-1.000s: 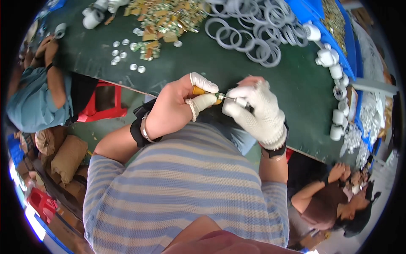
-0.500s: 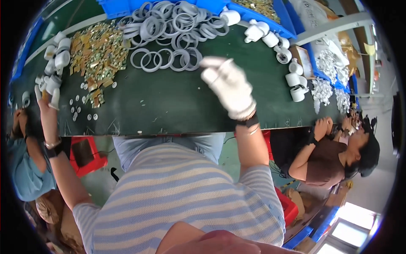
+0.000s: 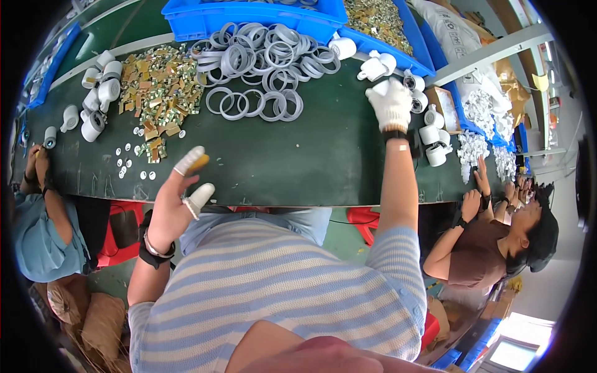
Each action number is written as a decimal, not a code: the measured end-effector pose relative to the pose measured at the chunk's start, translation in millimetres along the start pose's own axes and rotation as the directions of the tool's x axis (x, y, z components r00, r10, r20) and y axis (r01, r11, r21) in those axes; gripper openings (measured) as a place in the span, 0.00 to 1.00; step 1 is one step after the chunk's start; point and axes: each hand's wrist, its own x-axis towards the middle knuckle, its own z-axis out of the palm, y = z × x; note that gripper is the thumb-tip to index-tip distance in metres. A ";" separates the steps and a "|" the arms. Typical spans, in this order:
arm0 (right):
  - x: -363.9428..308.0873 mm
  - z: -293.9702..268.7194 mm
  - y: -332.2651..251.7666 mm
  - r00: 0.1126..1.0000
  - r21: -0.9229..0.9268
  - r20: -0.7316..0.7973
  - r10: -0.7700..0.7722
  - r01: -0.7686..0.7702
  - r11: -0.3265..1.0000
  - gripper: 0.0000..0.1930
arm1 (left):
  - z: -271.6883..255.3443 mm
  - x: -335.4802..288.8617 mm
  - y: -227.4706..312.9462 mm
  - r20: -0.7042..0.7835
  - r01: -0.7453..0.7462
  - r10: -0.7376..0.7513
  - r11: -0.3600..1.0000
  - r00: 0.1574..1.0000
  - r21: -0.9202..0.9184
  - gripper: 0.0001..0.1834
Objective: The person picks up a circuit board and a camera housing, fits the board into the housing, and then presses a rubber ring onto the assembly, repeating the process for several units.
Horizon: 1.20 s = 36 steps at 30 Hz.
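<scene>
My left hand (image 3: 173, 205), with white and yellowish covers on its fingertips, is over the table's near edge, fingers spread and nothing in them. My right hand (image 3: 390, 105), in a white glove, reaches far right among white round plastic housings (image 3: 377, 65). Its fingers are curled, and what they hold, if anything, is hidden. Grey translucent rings (image 3: 252, 53) are heaped at the far middle, with several lying flat (image 3: 272, 105) in front. Left of them spreads a pile of small gold-and-green circuit boards (image 3: 158, 93). Small white discs (image 3: 127, 147) lie near that pile.
More white housings (image 3: 109, 90) stand at the left. Blue bins (image 3: 255, 20) line the far edge. Small clear plastic pieces (image 3: 474, 146) lie at the right beside a metal bar (image 3: 491, 53). One co-worker (image 3: 479, 242) sits right, another (image 3: 46, 236) left.
My left hand has left the housings at the left, coming right and nearer, empty. My right hand has moved right and farther, from beside the rings to the right-hand housings.
</scene>
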 end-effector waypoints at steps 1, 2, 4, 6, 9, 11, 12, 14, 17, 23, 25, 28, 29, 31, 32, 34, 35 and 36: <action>-19.0 3.2 1.1 0.997 0.066 -0.062 -0.034 0.038 0.997 0.40 | 1.1 3.0 1.9 0.067 0.028 -0.025 0.999 0.997 -0.030 0.37; -41.9 -11.4 -13.0 0.999 0.231 0.026 -0.032 0.025 0.973 0.38 | 2.2 4.2 3.2 0.125 0.065 -0.057 0.996 0.990 -0.056 0.35; -96.1 -15.1 -13.6 0.951 0.571 -0.086 -0.298 0.292 0.767 0.37 | 6.8 12.7 4.2 0.277 0.137 -0.094 0.980 0.956 -0.141 0.30; -146.8 -40.0 -31.4 0.839 0.934 0.083 -0.538 0.122 0.335 0.40 | 19.7 23.7 4.9 0.366 0.188 -0.093 0.954 0.926 -0.233 0.34; -179.8 -83.2 -74.3 0.457 0.974 0.058 -0.888 0.171 0.152 0.48 | 40.0 35.4 0.7 0.567 0.332 0.077 0.743 0.820 -0.581 0.54; -185.6 -89.1 -104.6 0.385 0.986 -0.055 -0.921 0.166 0.011 0.42 | 47.6 35.8 4.5 0.659 0.394 0.154 0.694 0.736 -0.602 0.55; -180.3 -92.7 -114.8 0.347 0.979 -0.097 -0.933 0.203 -0.027 0.39 | 46.6 40.4 5.5 0.701 0.321 0.195 0.784 0.686 -0.531 0.53; -175.0 -80.3 -121.4 0.592 0.953 -0.163 -0.789 0.302 0.031 0.22 | 31.8 34.7 16.7 0.777 0.607 -0.088 0.681 0.623 -0.410 0.55; -150.7 -63.5 -153.5 0.679 0.831 -0.206 -0.704 0.502 0.242 0.17 | 22.4 16.5 6.3 0.602 0.552 -0.162 0.628 0.782 -0.548 0.47; -139.4 0.0 -202.3 0.623 0.456 -0.230 -0.748 0.748 0.482 0.15 | 6.5 5.6 -0.4 0.290 0.385 -0.260 0.728 0.921 -0.567 0.40; -136.8 -0.1 -202.8 0.538 0.284 -0.108 -0.836 0.823 0.493 0.12 | 0.8 2.8 -1.9 0.213 0.345 -0.276 0.818 0.937 -0.460 0.40; -141.5 -8.0 -183.7 0.523 0.341 -0.335 -0.784 0.843 0.416 0.12 | -1.7 -4.9 -7.0 0.133 0.248 -0.210 0.849 0.969 -0.467 0.39; -144.6 -16.6 -175.5 0.537 0.373 -0.352 -0.767 0.832 0.411 0.13 | -3.4 -5.3 -8.1 0.130 0.239 -0.201 0.849 0.971 -0.472 0.39; -152.2 -28.1 -157.3 0.659 0.517 -0.325 -0.678 0.724 0.455 0.14 | -4.1 -3.0 -7.4 0.133 0.239 -0.199 0.855 0.971 -0.460 0.39; -160.1 -36.0 -148.4 0.748 0.643 -0.250 -0.615 0.603 0.473 0.14 | -3.6 -1.0 -7.1 0.143 0.233 -0.188 0.863 0.972 -0.449 0.39; -174.7 -57.7 -133.7 0.864 0.985 0.171 -0.474 -0.146 0.088 0.15 | 2.7 4.8 -5.2 0.138 0.212 -0.168 0.873 0.976 -0.440 0.39; -182.1 -58.3 -129.2 0.841 0.907 0.312 -0.441 -0.402 -0.125 0.16 | 6.4 7.1 -2.3 0.161 0.168 -0.111 0.901 0.981 -0.400 0.40; -189.7 -58.6 -121.8 0.787 0.761 0.381 -0.485 -0.565 -0.320 0.18 | 11.0 9.4 -0.1 0.195 0.121 -0.052 0.925 0.979 -0.361 0.42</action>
